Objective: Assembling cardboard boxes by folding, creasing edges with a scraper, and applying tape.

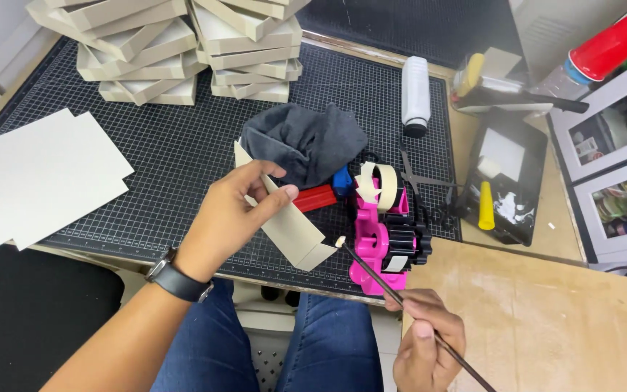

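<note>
Head view, looking down over a black cutting mat [168,152] on a workbench.

Left hand [237,210] raised over the near part of the mat, thumb and fingers pinched on a folded strip of grey cardboard [292,229]; strip slanting down to the right, its near end flap bent up. Black wristwatch [177,279] on that wrist.

Right hand [426,341] near, at the right, over the wooden board [546,319]; fingers closed round a thin dark brush [393,294]. Brush handle running up and left, pale tip touching or just beside the strip's bent flap; cannot tell which.

Just right of the strip: pink tape dispenser [371,239] with a roll of pale tape [386,185] on top and a black roll at its side. Dark grey cloth [302,145] just beyond the left hand, a red and blue tool [324,192] poking out beneath it.

Far left: stacks of shallow grey cardboard trays [183,47]. Left edge: flat grey cardboard sheets [38,174]. Far, right of centre: white bottle [415,94] lying on the mat. Right: black tray [506,178] with a yellow tube and white smears. Black scissors [426,189] between dispenser and tray.
</note>
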